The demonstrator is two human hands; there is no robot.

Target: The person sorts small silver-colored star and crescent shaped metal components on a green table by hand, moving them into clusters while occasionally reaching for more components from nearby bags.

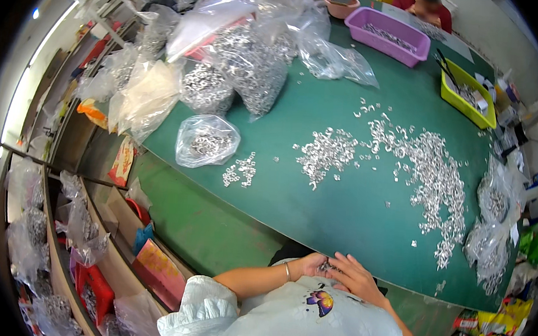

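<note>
Both hands meet at the near edge of the green table, close to my body. My left hand (309,265), with a bangle at its wrist, is cupped around several small silvery metal pieces (325,267). Over it lies my right hand (359,279), fingers stretched out and touching the left hand; its palm side is hidden. Farther in on the table are a loose pile of small metal pieces (327,152), a larger spread of them (436,173) to the right, and a small cluster (241,171) to the left.
An open plastic bag of metal pieces (208,141) stands near the left edge, before bigger full bags (248,60). A purple basin (387,34) and a yellow-green basket (469,94) sit at the far side, where another person (425,7) is. Shelves (83,242) hold bags at left.
</note>
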